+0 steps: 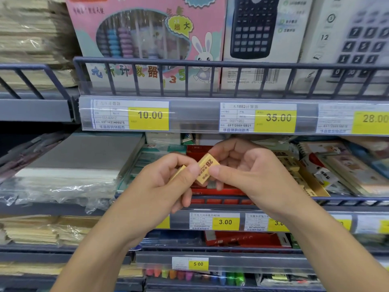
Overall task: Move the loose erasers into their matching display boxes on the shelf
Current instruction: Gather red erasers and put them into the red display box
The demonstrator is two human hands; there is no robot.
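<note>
Erasers were the business at the middle of the view: a yellow eraser marked 2B was pinched between both hands, in front of the middle shelf. The right hand, at three o'clock of it, gripped it with thumb and curled fingers. The left hand, at nine o'clock, pressed its thumb to it and also held a second yellow eraser in curled fingers. Directly behind the hands lay a red display box; at three o'clock of them sat a yellow display box of similar erasers. At twelve o'clock ran a price strip showing 10.00 and 35.00.
</note>
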